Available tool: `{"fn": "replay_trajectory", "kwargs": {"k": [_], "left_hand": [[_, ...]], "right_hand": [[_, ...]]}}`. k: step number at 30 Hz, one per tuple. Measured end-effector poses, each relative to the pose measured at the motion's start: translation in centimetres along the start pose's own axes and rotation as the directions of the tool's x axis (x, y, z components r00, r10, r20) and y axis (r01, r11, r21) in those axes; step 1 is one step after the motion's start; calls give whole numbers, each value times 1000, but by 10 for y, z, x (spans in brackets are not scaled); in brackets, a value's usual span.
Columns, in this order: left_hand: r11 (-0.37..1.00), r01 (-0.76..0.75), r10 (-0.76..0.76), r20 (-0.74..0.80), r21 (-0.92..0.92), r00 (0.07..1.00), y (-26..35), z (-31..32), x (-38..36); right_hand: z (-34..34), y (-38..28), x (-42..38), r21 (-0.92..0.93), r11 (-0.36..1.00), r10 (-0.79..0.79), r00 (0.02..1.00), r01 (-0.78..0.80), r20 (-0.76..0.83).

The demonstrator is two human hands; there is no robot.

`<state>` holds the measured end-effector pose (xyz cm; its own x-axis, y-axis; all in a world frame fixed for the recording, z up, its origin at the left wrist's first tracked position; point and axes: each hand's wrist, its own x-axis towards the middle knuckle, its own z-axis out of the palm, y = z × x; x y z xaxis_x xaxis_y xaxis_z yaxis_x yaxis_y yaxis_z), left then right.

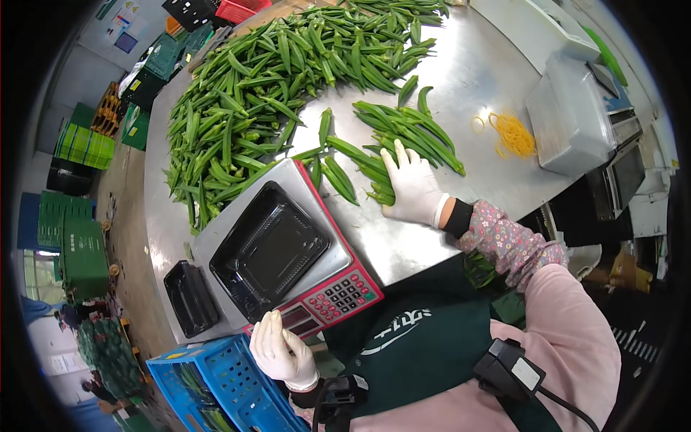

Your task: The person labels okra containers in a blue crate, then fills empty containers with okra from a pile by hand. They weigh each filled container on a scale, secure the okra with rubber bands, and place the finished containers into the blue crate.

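My right hand, in a white glove, presses its fingers over a small bunch of green okra on the metal table. More okra pods lie just beyond its fingertips. My left hand, also gloved, is raised beside the front edge of a red-framed scale. Its fingers are loosely bent, the thumb is apart, and I see nothing in it. On the scale's plate rests a black plastic tray with nothing inside.
A large okra heap covers the table's far left. Yellow rubber bands and clear plastic containers are at right. Another black tray lies left of the scale, above a blue crate. Green crates stand beyond.
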<state>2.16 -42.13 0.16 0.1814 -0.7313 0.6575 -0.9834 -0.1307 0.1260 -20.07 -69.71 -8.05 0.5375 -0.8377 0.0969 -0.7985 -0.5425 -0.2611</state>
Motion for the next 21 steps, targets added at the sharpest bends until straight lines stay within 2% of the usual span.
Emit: {"fn": "replay_trajectory", "kwargs": {"k": [2, 4, 8, 10, 12, 13, 14, 15, 16, 17, 18, 20, 21], "left_hand": [[1000, -4, 4, 3, 2, 1000, -2, 1, 0], [1000, -12, 12, 6, 1, 1000, -4, -1, 0], [1000, 5, -4, -16, 20, 1000, -8, -3, -4], [1000, 13, -12, -27, 18, 1000, -11, -5, -6], [1000, 23, -23, -28, 17, 999, -14, -7, -8], [999, 30, -29, -34, 20, 999, -16, -8, -8], [999, 51, -52, -43, -8, 998, -17, -9, -8], [997, 71, -73, -52, -38, 996, -18, -10, -8], [996, 77, -79, -56, -39, 995, -19, -10, -8], [986, 145, -153, -97, -87, 983, -18, -8, -8], [968, 208, -227, -134, -140, 965, -18, -7, -7], [869, 406, -456, -141, -283, 878, -23, 0, -8], [797, 469, -547, -127, -380, 827, -24, 2, -2]], "right_hand": [[5, -2, 5, -63, 998, 5, 999, -8, -46], [9, 8, 17, 2, 997, 83, 994, -83, -66], [14, 24, 23, -56, 997, 43, 998, -45, -46], [9, 28, 24, -44, 998, 30, 996, -34, -84], [-1, 34, 27, 186, 975, 119, 993, -121, 22], [-5, 40, 25, 321, 946, 80, 992, -44, -100], [-11, 45, 26, 477, 875, 111, 993, -84, -29], [-16, 53, 29, 721, 653, 162, 973, -232, 166], [-20, 63, 30, 849, 355, 145, 920, -391, 363], [-23, 74, 28, 871, 31, 29, 871, -490, 490], [-28, 75, 26, 872, 38, 32, 872, -489, 488], [-41, 76, 18, 725, -387, -156, 816, -569, 557], [-45, 73, 16, 727, -401, -213, 829, -557, 517]]}}
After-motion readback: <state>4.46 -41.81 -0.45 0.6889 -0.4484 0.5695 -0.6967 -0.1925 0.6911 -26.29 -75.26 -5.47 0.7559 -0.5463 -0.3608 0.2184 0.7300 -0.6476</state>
